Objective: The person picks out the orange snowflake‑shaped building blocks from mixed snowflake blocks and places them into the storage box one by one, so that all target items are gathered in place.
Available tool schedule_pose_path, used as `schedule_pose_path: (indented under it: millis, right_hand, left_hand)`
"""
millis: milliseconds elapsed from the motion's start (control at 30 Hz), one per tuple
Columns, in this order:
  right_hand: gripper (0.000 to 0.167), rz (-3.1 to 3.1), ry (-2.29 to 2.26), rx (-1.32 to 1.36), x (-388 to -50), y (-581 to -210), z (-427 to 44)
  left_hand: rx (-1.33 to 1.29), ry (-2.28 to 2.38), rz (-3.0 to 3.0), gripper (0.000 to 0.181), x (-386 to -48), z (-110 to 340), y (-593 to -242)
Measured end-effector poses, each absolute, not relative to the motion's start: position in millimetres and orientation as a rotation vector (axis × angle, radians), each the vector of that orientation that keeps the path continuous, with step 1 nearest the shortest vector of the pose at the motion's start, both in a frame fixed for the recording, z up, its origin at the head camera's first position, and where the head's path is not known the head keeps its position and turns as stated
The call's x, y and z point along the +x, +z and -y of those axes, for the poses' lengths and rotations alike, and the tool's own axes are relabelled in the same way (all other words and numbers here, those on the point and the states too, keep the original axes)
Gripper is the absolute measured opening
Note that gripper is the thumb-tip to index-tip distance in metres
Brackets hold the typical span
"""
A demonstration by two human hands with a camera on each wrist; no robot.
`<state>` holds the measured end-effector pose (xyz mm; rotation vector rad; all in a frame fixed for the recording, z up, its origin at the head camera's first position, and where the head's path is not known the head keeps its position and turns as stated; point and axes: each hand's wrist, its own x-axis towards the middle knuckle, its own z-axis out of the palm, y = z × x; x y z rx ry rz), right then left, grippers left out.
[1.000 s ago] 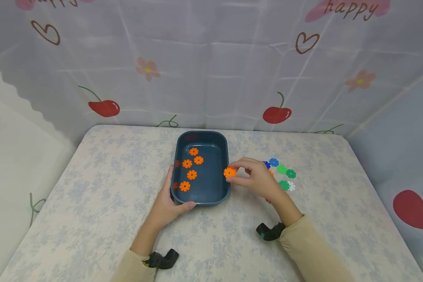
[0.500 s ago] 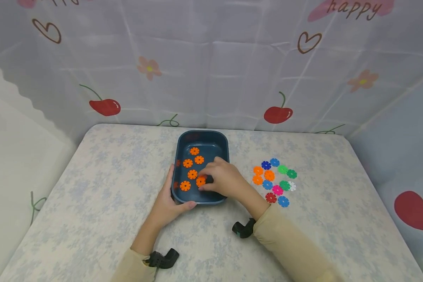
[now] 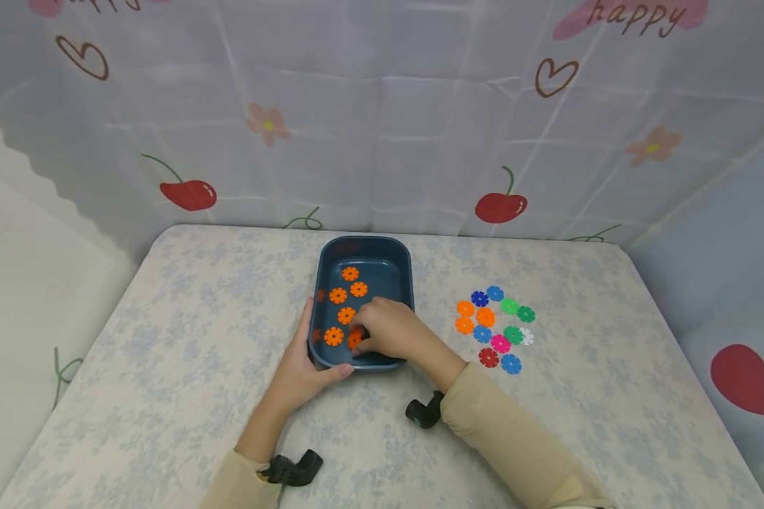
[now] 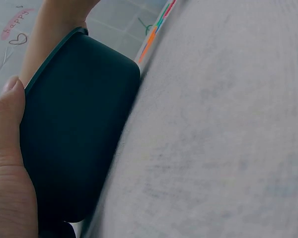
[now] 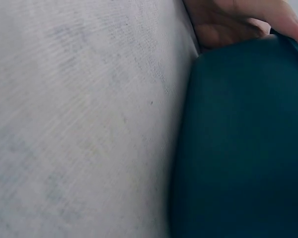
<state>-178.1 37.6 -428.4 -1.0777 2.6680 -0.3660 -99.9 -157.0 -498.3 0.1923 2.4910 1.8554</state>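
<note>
A smooth, dark teal tray (image 3: 391, 276) with rounded corners and a slight sheen rested on a pale tablecloth (image 3: 229, 283) mottled with blue. The held orange disc (image 3: 354, 341) was thin, flat and round, like its notched, flower-edged neighbours. The tray's long axis ran away from the person, one short end towards the cherry-printed curtain (image 3: 369, 155); the held disc's tilt was hard to tell behind the fingers.

The left hand (image 3: 302, 369) gripped the tray's near-left corner, thumb on the near rim. The right hand (image 3: 391, 329) pinched the held orange disc between thumb and fingertips, inside the tray near its close end.

Five loose orange discs (image 3: 338, 295) lay in the tray. Right of it, thirteen scattered discs (image 3: 499, 344) showed: three orange, three blue, one dark blue, three green, one white, one pink, one red.
</note>
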Motion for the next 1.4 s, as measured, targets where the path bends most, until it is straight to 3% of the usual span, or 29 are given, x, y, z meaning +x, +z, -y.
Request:
schedule_pose_path:
  millis: [733,967,1200,1400]
  right_hand:
    - [0.028,-2.586,-0.419,-1.061,-181.5,-434.5,-28.0]
    - [0.034,-2.577,-0.424,-1.068,-179.7,-430.3,-30.1]
    - [0.032,-2.703,-0.587,-1.089,-175.8,-412.1,-48.3]
    - [0.034,-2.863,-0.718,-0.931,-176.2,-392.3,-85.0]
  left_hand:
    - [0.192,1.891,-2.458,0.122,-100.2,157.3,-497.1]
    - [0.199,1.899,-2.451,0.121,-99.6,156.8,-496.8]
    - [0.203,1.879,-2.481,0.123,-99.5,155.6,-497.4]
    - [0.191,1.876,-2.494,0.124,-100.3,155.6,-497.9]
